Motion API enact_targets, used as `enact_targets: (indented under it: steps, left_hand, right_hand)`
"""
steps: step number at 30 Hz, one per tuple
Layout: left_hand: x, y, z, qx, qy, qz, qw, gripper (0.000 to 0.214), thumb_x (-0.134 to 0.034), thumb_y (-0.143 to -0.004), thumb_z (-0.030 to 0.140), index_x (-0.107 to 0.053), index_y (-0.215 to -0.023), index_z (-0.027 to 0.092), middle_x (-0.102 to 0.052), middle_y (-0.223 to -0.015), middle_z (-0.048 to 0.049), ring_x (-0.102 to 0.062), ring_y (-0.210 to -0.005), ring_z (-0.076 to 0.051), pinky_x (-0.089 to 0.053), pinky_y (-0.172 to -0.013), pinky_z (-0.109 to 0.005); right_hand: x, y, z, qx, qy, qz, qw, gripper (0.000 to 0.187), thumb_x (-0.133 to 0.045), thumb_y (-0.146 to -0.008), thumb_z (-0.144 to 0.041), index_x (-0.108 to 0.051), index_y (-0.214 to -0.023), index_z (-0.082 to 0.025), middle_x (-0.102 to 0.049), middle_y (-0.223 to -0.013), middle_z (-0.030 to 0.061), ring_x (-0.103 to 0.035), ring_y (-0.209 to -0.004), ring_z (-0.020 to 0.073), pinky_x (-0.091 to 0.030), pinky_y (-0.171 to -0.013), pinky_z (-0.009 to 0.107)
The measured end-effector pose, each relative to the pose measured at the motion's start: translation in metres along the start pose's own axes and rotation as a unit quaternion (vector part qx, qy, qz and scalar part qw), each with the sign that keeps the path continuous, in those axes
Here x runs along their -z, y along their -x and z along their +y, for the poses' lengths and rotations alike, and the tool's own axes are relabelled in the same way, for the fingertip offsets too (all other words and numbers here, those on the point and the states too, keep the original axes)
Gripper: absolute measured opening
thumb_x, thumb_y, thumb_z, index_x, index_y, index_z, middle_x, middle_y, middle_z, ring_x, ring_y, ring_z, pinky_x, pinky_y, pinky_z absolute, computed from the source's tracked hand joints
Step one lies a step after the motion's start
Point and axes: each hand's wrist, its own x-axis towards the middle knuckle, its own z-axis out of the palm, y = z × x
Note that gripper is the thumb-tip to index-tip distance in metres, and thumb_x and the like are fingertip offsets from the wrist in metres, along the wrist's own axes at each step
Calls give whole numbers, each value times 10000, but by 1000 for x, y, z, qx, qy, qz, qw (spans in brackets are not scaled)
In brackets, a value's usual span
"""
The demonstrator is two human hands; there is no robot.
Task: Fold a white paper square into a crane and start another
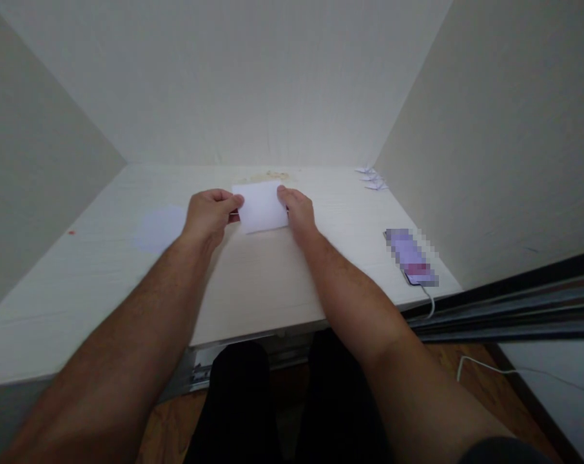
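A small rectangular piece of white paper (263, 209) is held just over the desk between my two hands. My left hand (211, 211) pinches its left edge, with the thumb on top and the fingers underneath. At the opposite edge my right hand (299, 211) grips the upper right corner, thumb on the face and the other fingers mostly hidden behind. The paper looks flat and slightly tilted. Whether it is one layer or folded, I cannot tell.
Several folded white paper pieces (373, 182) lie at the back right of the white desk (253, 290). A phone (410, 256) with a white cable (430, 299) is near the right edge. White paper (157, 229) lies left of my left hand. Walls enclose the desk's back and sides.
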Motion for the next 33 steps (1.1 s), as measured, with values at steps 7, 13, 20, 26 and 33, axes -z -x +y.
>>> enact_targets:
  steps: [7,13,20,26,33]
  left_hand:
    - [1,-3,-15,12,1,9,1000,204,-753,-680,240,-560,-651,182,-615,-677,-26,-611,-648,-153,-580,-654,-324]
    - [-2,-3,-24,55,1,-49,997,206,-781,-669,303,-620,-725,188,-622,-678,-30,-580,-574,-158,-528,-562,-333]
    - [0,-5,-31,22,3,-35,999,282,-792,-578,263,-531,-671,213,-559,-613,20,-525,-521,-129,-436,-502,-273]
    - [0,-3,-30,17,60,-15,998,281,-761,-578,250,-506,-695,225,-498,-585,50,-463,-478,-107,-371,-461,-248]
    - [1,-3,-25,21,106,-25,994,202,-724,-592,238,-532,-644,199,-558,-641,15,-522,-547,-107,-436,-518,-249]
  right_hand:
    - [0,2,3,-42,29,3,999,242,-679,-762,-425,-616,-744,-192,-563,-672,-36,-496,-614,102,-402,-584,232]
    - [-1,0,3,-43,87,8,995,214,-684,-758,-385,-597,-708,-197,-567,-654,-40,-504,-612,107,-392,-592,242]
    - [2,6,1,-46,65,10,997,261,-727,-698,-414,-584,-659,-199,-553,-620,-44,-485,-593,106,-387,-574,248]
    - [3,9,0,-56,-25,23,998,341,-772,-636,-463,-543,-633,-210,-520,-578,-53,-454,-532,97,-370,-521,248]
    - [10,4,1,-77,-68,4,995,395,-720,-691,-524,-482,-589,-225,-469,-514,-60,-419,-472,88,-350,-478,244]
